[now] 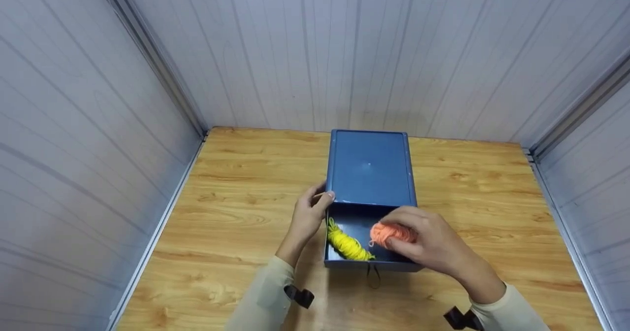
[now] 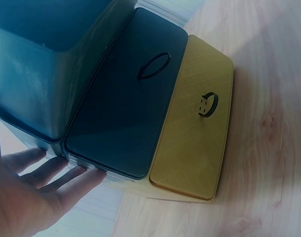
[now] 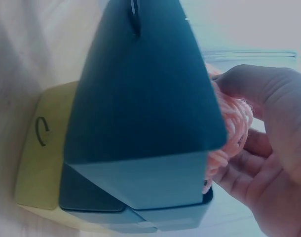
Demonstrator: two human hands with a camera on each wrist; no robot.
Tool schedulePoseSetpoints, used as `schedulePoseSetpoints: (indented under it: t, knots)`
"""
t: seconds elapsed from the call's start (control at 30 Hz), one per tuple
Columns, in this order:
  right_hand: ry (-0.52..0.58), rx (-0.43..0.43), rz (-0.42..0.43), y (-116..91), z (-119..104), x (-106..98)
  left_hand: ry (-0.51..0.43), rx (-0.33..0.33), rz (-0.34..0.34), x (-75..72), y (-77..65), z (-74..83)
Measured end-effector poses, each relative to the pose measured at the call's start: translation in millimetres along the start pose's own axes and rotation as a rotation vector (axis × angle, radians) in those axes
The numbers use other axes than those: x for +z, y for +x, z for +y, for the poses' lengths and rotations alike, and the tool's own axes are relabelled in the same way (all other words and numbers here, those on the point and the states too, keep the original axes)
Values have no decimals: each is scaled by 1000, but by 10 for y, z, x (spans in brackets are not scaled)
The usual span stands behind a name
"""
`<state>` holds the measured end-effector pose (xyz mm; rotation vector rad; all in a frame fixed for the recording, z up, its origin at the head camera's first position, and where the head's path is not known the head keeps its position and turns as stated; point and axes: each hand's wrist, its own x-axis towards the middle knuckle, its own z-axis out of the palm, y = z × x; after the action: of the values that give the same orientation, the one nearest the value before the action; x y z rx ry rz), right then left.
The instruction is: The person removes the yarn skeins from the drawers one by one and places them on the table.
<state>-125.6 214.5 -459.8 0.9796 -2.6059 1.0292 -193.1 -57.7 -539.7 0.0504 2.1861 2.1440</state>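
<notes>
wood table | left hand: fingers extended, touching box at nine o'clock | right hand: clasping orange yarn, partly hidden, drawer three o'clock | yellow yarn: drawer eight o'clock

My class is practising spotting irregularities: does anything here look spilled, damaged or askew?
Nothing looks spilled or damaged. Slightly askew: the yellow yarn lies slantwise in the open top drawer, not along its walls, and the coral yarn has a small stray loop.
</notes>
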Motion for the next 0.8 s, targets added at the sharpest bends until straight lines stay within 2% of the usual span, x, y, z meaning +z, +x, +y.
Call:
schedulePoseSetpoints:
  t: [0.3,0.47,0.8]
  knots:
    - [33,14,106,-80,-10,-191,-9,1,-4,-4,13,-5]
    - [31,58,174,-139,26,-315,-5,-5,-6,-4,6,-6]
    - [-42,153,266,-245,253,-436,-7,-20,-4,-8,16,-13]
